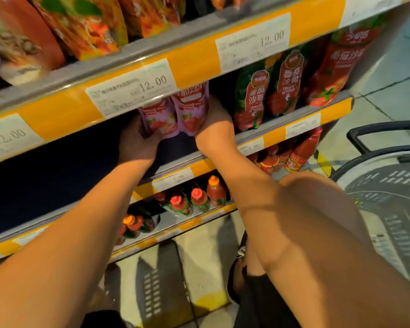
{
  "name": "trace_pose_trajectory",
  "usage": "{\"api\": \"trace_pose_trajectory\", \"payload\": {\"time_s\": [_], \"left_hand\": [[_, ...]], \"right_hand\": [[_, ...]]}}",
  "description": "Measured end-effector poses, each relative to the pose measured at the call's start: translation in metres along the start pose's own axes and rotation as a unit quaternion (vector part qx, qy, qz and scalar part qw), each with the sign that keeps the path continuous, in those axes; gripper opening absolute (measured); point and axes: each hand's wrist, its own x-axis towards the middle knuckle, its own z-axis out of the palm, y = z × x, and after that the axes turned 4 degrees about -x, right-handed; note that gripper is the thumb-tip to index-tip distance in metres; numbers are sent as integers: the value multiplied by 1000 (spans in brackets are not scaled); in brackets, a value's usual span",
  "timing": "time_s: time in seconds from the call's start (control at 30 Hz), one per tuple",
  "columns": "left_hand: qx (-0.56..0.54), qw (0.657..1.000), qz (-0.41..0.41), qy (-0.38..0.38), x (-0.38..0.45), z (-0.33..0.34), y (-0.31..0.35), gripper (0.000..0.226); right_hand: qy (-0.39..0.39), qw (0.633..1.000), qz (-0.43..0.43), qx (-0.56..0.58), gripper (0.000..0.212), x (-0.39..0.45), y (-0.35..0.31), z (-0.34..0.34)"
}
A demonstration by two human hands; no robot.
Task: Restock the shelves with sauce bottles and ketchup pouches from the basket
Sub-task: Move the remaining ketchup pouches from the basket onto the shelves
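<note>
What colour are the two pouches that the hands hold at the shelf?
The pouches are light purple with red strawberry-like pictures, seen in the head view.

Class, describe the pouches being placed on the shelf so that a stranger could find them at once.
Find the shelf under the yellow strip of 12.00 price tags. Between the left hand and right hand stand two pink pouches. The neighbouring ketchup pouches to the right are red and green.

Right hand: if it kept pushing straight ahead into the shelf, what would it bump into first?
Probably nothing more soon. The right hand already presses the purple pouches; beyond it the shelf looks dark and open. The green-and-red ketchup pouches stand off to its right, but depth is hard to judge.
</note>
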Motion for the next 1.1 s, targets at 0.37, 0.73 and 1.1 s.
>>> {"api": "trace_pose_trajectory", "payload": {"time_s": [0.37,0.73,1.1], "left_hand": [[-60,996,47,37,17,7,-16,43],[-36,997,68,29,31,9,-9,40],[-5,998,46,34,41,17,-11,46]], "right_hand": [[37,975,-67,-208,51,27,7,17],[37,976,6,-213,60,39,0,21],[20,977,13,-210,70,35,-10,16]]}}
